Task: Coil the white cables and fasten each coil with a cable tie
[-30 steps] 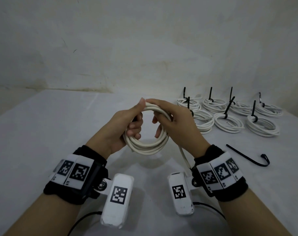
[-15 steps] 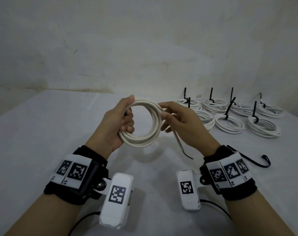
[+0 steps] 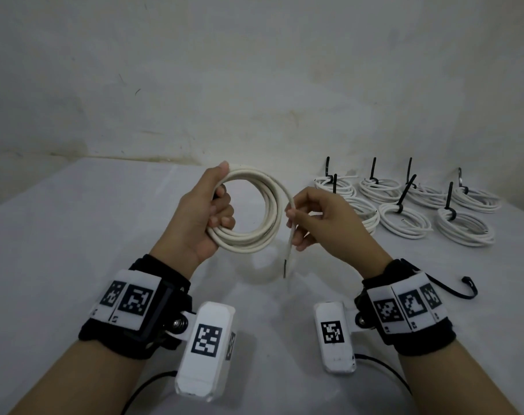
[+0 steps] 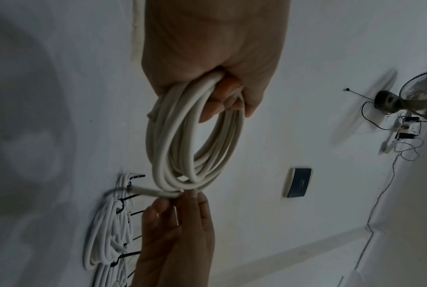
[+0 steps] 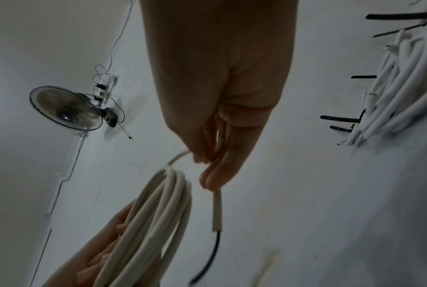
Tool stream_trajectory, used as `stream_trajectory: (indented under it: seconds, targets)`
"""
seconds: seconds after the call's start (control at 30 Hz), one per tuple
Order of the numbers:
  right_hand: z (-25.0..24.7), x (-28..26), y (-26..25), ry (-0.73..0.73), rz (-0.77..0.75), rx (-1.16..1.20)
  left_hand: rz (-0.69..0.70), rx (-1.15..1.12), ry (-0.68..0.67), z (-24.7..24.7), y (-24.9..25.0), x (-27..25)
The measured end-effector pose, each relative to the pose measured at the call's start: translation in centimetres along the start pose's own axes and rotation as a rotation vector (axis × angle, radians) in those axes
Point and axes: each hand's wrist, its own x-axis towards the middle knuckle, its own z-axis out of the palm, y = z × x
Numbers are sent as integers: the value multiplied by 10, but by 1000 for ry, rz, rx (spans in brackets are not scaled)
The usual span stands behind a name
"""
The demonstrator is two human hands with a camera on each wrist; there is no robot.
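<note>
Item: coil (image 3: 248, 217), white cable, several turns, untied. Location: held up above the bench (image 3: 75, 235), in front of you, clear of the surface

Hold: your left hand (image 3: 200, 217) has thumb on top and fingers (image 3: 224, 218) curled through the ring, clamping all turns on the left side. Your right hand (image 3: 323, 220) pinches the free tail (image 3: 289, 247) just beside the coil's right edge; the tail hangs down past the fingers, ending in a short dark core

Handling, as judged: light; springy, semi-stiff jacket, so the turns will likely fan out if your left grip slackens. Smooth sheath, possibly slippery; hold across all turns together, not one strand. Not fragile, though the bare tip may snag

Where to take hold: keep the left clamp where it is; lay the tail along the bundle and trap it under your thumb. Bind at a point next to your left fingers, where the turns lie tightest

Fastener: loose black tie (image 3: 452, 290) on the bench, right of your right wrist, near but apart. You will need your right hand free to fetch it

Stock: seven tied coils (image 3: 404, 220) rear right, each bound with a black tie, tails standing up
</note>
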Motion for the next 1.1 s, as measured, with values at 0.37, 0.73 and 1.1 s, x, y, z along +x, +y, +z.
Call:
stream_trajectory:
  seconds: [0.37,0.73,1.1]
  targets:
    - [9,0,1,163,41,475,-28,23,-71,10,-3,-8]
    - [11,-2,0,128,103,490,-15,35,-92,11,-4,-9]
    - [13,-5,-9,-10,100,392,45,-83,-19,10,-5,-6]
